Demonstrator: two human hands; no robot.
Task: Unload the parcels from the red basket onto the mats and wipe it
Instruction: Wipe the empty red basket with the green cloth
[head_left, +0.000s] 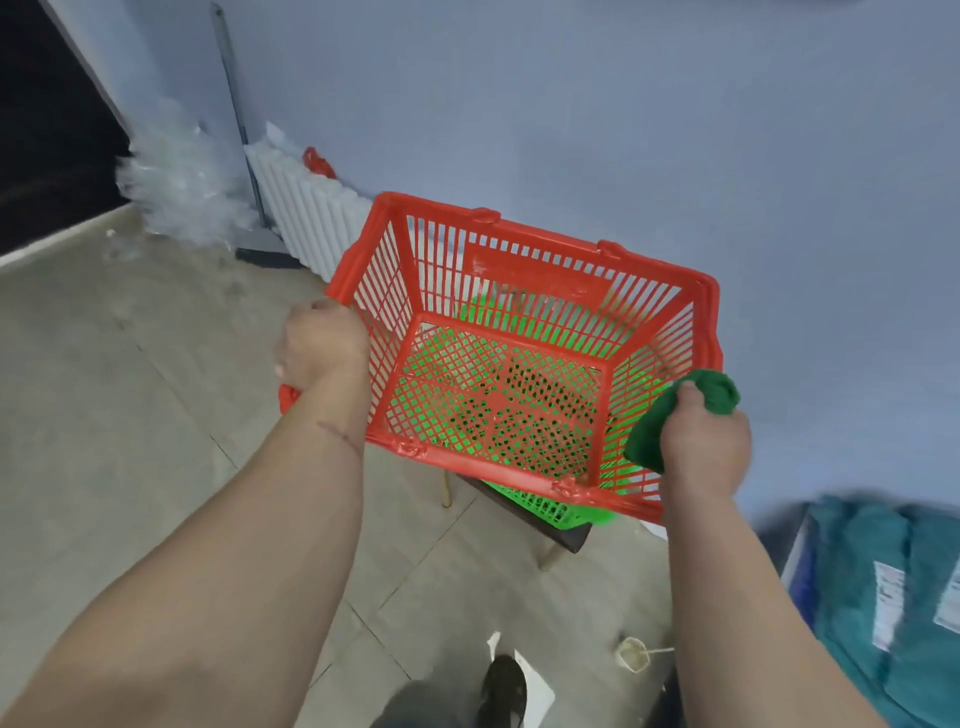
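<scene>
The red basket (524, 260) is held up in front of me, tilted, and nothing lies inside it. My left hand (319, 345) grips its left rim. My right hand (704, 441) holds a bunched green cloth (675, 410) against the basket's right side wall. Teal parcels (883, 597) with white labels lie at the lower right on a blue mat (802, 582).
A green basket (561, 512) sits on a small dark stool (550, 535) under the red one. A white radiator (306, 208), a mop handle (239, 114) and a heap of clear plastic (176, 182) stand by the wall at the left. My shoe (501, 686) is at the bottom.
</scene>
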